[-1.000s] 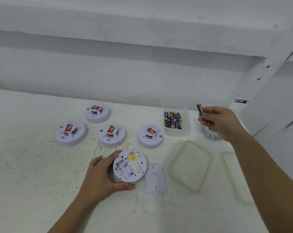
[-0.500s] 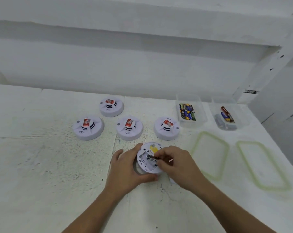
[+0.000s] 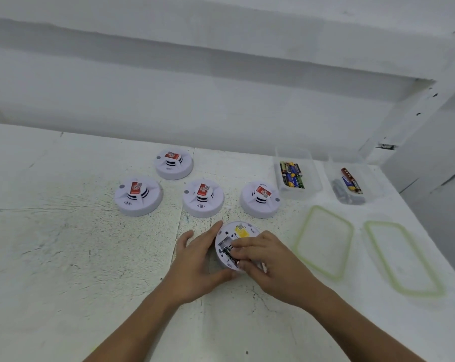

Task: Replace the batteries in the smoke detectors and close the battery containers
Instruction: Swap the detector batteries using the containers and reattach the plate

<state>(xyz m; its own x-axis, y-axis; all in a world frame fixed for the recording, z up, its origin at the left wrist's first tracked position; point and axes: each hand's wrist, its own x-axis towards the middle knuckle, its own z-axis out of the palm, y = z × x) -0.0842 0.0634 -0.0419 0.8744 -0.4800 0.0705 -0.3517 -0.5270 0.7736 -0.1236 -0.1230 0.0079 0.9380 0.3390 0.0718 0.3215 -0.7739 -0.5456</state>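
The upturned detector (image 3: 243, 228) lies back-up on the table (image 3: 64, 257), near the front edge and just in front of the row of others. The left hand (image 3: 197, 262) grips its rim, fingers curled round the left side to hold it steady. The right hand (image 3: 268, 259) pinches a dark battery (image 3: 228, 254) and holds it down in the open bay; one end sits in the slot, but the fingers hide the other end, so I cannot tell whether it is fully seated.

By the look of it the task is early. This unit is mid-refill – its bay is open and its cover is not visible on it. The four detectors (image 3: 203, 198) behind stand face-up and appear untouched, each presumably needing to be turned over, emptied, refilled and closed.

To the right, the left tub (image 3: 315, 178) holds a stack of mixed batteries and the right tub (image 3: 372, 189) only a few – which is fresh stock and which is spent cannot be read. Both lids (image 3: 323, 241) lie flat in front of the tubs, so closing those also remains
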